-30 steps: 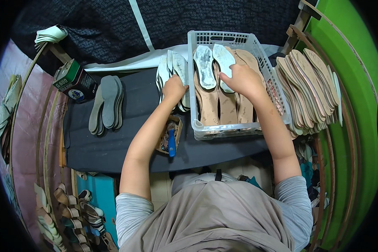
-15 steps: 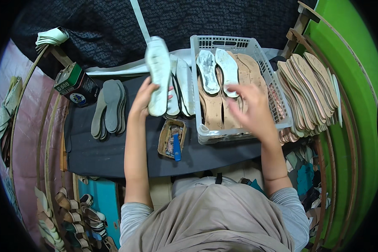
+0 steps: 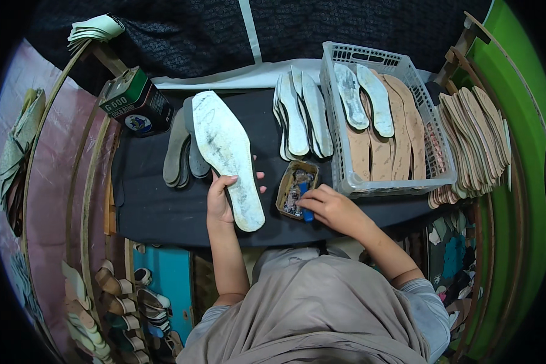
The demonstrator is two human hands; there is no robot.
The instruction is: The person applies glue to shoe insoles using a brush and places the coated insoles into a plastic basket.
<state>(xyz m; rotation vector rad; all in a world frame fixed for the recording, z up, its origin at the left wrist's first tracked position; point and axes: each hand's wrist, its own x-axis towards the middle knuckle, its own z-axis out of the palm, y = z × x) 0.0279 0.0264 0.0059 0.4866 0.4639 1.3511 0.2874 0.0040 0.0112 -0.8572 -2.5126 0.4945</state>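
Note:
My left hand [image 3: 220, 197] is closed on a long white insole [image 3: 227, 155], its thumb across the face and fingertips showing past the far edge. The insole's surface is smudged grey. My right hand [image 3: 332, 208] bends over a small brown box [image 3: 282, 205], with its fingers pinched at the blue handle of a tool [image 3: 309, 216]. That tool's working end is hidden among dark, crusty residue in the box. Behind the box, white insoles [image 3: 294, 124] stand in stacks on the dark tabletop.
A white plastic crate [image 3: 394, 189] holds tan insoles [image 3: 406, 121] with two white ones [image 3: 375, 100] on top. Right of it lean stacked tan insoles [image 3: 476, 136]. At left are grey insoles [image 3: 176, 151] and a green-and-black tin [image 3: 136, 103]. Shoes [image 3: 155, 309] sit low at left.
The white insole in my left hand has come nearer and tilted. My right hand has left the crate and moved down-left to the box, closing on the blue handle. My view has shifted left.

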